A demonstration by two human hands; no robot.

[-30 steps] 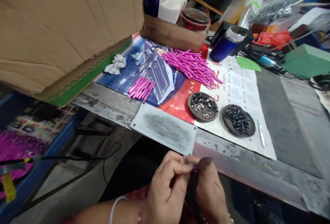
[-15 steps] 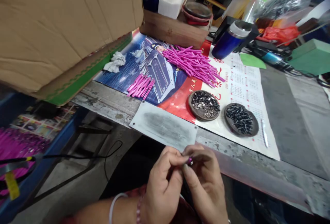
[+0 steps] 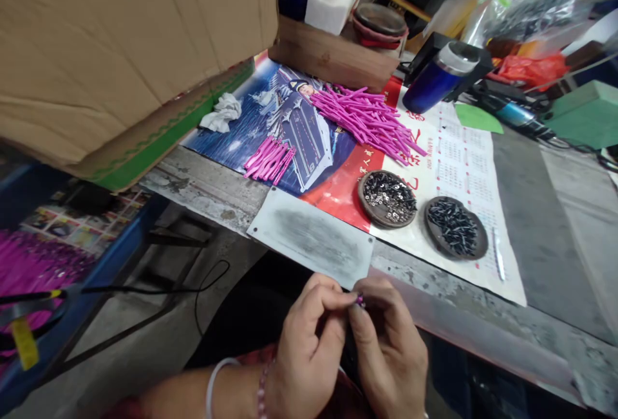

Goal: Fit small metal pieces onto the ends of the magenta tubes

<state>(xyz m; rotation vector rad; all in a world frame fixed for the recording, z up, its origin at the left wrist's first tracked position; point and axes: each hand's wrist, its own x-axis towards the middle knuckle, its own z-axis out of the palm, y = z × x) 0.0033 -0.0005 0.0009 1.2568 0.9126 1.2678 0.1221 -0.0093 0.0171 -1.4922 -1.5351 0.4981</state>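
My left hand [image 3: 313, 342] and my right hand [image 3: 391, 342] meet fingertip to fingertip in front of the table edge. Both are closed in a pinch around a small magenta piece with a shiny end [image 3: 360, 301]; most of it is hidden by the fingers. Beyond my hands lies a grey metal plate [image 3: 309, 239] with a dark smudged middle. Past it, one round dish [image 3: 374, 221] holds small metal rings and dark pins, and another dish [image 3: 480, 248] holds dark pins. A large pile of magenta sticks [image 3: 367, 123] and a smaller bunch [image 3: 270, 160] rest on the printed calendar sheet [image 3: 506, 277].
A cardboard box [image 3: 135, 52] stands at the left. Below it, a blue bin [image 3: 120, 245] contains many magenta pieces. A blue tumbler [image 3: 434, 81], a wooden board [image 3: 333, 55], crumpled tissue [image 3: 222, 113], a white pen [image 3: 499, 255] and a green box [image 3: 586, 113] are on the table.
The view has shifted slightly, so the table things appear a little farther right. My hands stay together with the magenta piece between the fingertips, turned slightly.
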